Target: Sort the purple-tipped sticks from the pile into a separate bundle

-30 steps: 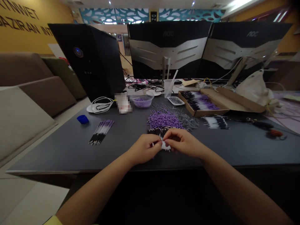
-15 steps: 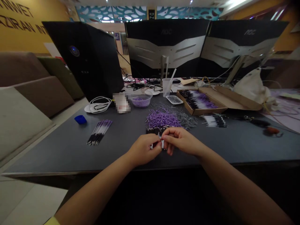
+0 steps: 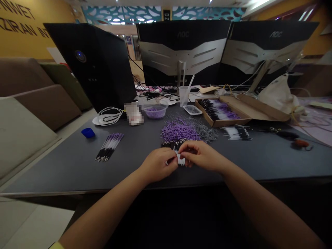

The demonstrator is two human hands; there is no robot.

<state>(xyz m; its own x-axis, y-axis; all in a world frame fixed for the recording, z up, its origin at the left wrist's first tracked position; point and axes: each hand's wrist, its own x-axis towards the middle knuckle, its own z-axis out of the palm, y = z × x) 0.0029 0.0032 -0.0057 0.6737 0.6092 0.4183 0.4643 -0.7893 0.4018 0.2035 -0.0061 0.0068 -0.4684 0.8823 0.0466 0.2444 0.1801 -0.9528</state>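
Note:
My left hand is closed in a pinch, and a thin whitish stick shows at its fingertips. Just to the right, my right hand is curled, thumb and forefinger drawn near each other by the left fingertips. Whatever it holds is too small to make out. Under and behind both hands lies a row of black-and-white sticks, partly covered by them. Beyond that rises a pile of purple sticks, with a heap of clear grey thin pieces at its right side.
A bundle of purple, white and black sticks lies left, near a blue cap. Behind are a clear bowl, a cup, a small tray and an open carton. White-and-black sticks lie right. Monitors stand at the back.
My right fingertips have drawn slightly away from the left ones, showing more of the white sticks between the hands. The left hand stays nearly in place.

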